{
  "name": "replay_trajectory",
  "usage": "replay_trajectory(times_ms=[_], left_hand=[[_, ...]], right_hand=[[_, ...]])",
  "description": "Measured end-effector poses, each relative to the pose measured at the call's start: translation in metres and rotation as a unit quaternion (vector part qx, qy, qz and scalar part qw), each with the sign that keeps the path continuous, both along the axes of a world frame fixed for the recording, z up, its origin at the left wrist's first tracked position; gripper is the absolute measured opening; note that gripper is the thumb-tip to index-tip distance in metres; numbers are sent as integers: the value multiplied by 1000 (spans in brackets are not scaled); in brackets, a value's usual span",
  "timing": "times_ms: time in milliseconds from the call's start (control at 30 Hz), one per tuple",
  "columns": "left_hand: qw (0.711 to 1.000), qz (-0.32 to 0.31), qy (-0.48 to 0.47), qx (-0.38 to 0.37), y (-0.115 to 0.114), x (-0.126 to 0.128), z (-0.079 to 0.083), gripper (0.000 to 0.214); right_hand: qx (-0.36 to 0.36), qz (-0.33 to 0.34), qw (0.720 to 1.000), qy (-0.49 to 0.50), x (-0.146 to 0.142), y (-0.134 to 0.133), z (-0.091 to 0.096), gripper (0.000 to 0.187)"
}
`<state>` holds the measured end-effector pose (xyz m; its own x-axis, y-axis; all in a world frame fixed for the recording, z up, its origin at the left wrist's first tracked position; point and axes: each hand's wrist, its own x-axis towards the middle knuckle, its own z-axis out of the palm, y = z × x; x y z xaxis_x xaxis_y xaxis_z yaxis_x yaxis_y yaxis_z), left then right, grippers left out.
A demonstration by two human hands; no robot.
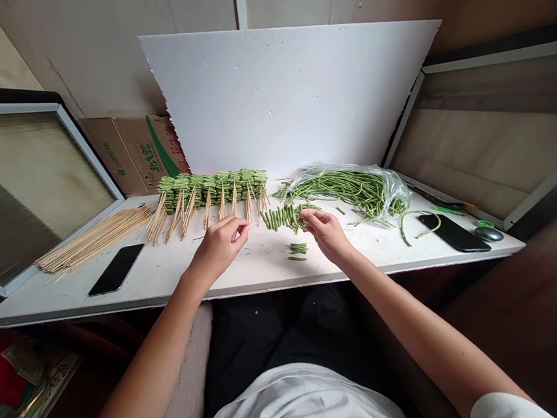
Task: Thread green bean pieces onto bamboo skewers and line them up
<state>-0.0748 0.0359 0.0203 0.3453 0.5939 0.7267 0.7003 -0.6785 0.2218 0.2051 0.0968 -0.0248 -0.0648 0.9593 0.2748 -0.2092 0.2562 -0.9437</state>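
Note:
My left hand (220,246) pinches a thin wooden skewer (206,235) above the white table (260,271). My right hand (326,234) grips the end of a green bean strand (282,218), folded into a short row of segments. Between my hands, a small bundle of bean pieces (299,248) lies on the table. Finished rows of beans on skewers (210,188) stand beyond my left hand, their wooden ends toward me. Long green beans in a clear plastic bag (352,194) lie past my right hand.
A loose pile of wooden skewers (93,238) and a black phone (116,269) lie at the table's left. Another phone (455,232), scissors (444,207) and a small grey object (488,234) lie at the right. A white foam board (286,97) stands behind the table, beside a cardboard box (136,155).

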Motion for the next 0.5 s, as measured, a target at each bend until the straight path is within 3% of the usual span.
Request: replay_trajectory(times_ms=[500], left_hand=[[1000,-13,9,-15,-3,0,3,17]], right_hand=[[20,-22,1000,7,-5,-5,-2,36]])
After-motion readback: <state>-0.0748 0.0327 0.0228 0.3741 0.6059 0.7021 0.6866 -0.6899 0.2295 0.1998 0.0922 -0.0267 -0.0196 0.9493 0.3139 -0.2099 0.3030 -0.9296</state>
